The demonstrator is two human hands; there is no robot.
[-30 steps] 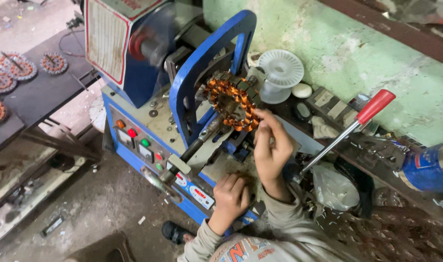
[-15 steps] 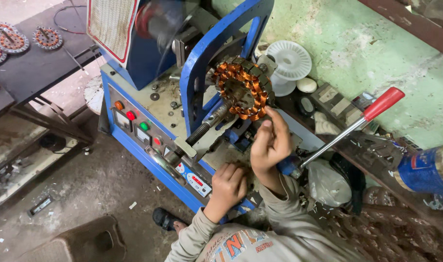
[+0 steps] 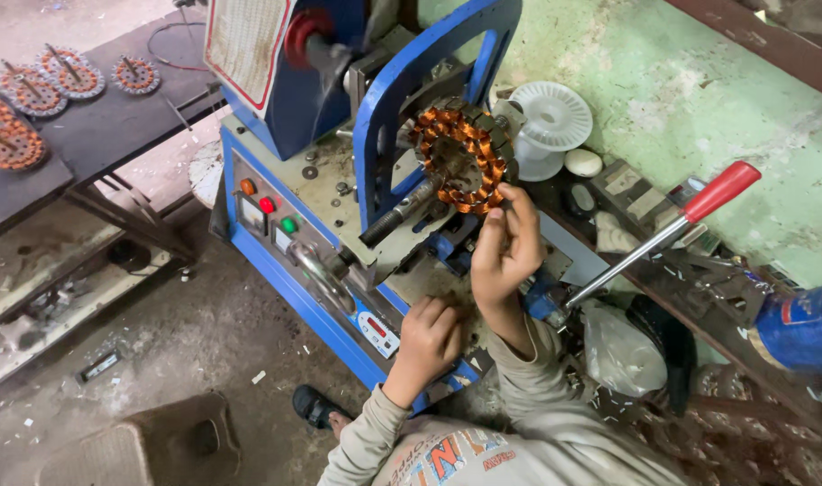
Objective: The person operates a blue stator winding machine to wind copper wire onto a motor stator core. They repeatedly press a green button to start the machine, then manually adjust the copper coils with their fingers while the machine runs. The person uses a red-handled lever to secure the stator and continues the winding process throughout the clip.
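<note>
I am looking at the round metal ring wrapped in shiny orange copper wire (image 3: pixel 460 160), sitting on the blue winding machine (image 3: pixel 339 162), inside its big blue curved arm (image 3: pixel 411 99). My right hand (image 3: pixel 505 247) is reaching up to the ring at about 5 o'clock, fingertips (image 3: pixel 510 198) pinching together at its lower edge. My left hand (image 3: pixel 429 337) is curled into a loose fist, resting on the machine's front edge at 6 o'clock from the ring. I cannot tell if it is holding anything. At 1 o'clock a white plastic spool (image 3: pixel 550 126) is standing. At 3 o'clock a long metal lever with a red handle (image 3: pixel 663 229) is sticking out. At 9 o'clock, red, green and orange round buttons (image 3: pixel 267 205) are sitting on the machine's panel.
</note>
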